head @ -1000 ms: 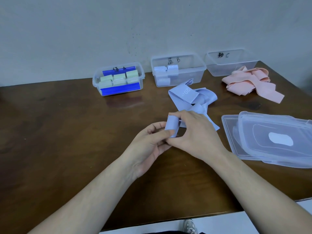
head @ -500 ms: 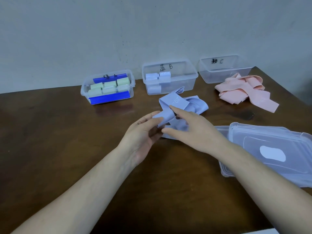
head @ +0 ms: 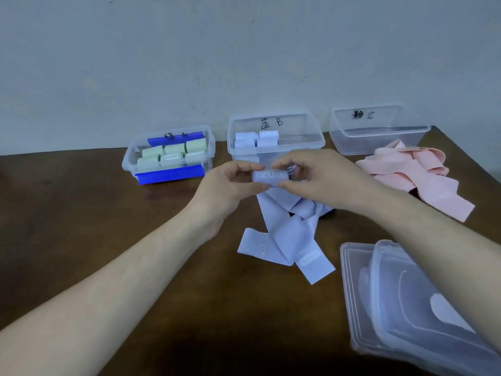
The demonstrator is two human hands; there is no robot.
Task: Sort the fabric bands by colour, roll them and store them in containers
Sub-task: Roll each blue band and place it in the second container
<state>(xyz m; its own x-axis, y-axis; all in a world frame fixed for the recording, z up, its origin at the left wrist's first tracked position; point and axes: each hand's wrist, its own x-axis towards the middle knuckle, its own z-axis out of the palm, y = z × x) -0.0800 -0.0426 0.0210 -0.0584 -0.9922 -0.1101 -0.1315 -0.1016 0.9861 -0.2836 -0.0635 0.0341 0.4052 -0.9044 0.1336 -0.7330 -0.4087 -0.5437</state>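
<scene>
Both hands are raised off the table in front of the middle box: left hand (head: 230,185) and right hand (head: 322,180) each pinch an end of a short blue roll (head: 269,178), thumbs under, fingers curled over the top, its printed "20" facing up. A second ago a blue roll stood upright between the fingertips low over the table; half a second ago the hands were down among the loose blue bands; now a roll lies crosswise between them, higher and closer to container B (head: 276,137). Whether a tail runs down from this roll to the loose blue bands (head: 287,240) on the table cannot be told; the bands start right under the hands. Reading: this is either a finished roll about to be dropped in, or a fresh band with rolling just begun. Container B holds a few blue rolls at its left end, with room to the right. Container A (head: 168,156) holds green rolls, apparently done. Container C (head: 379,128) looks empty, and the pink bands (head: 412,177) lie unrolled in a heap before it. Clear lids (head: 406,299) are stacked at near right. Task roughly midway: blue in progress, pink untouched.
</scene>
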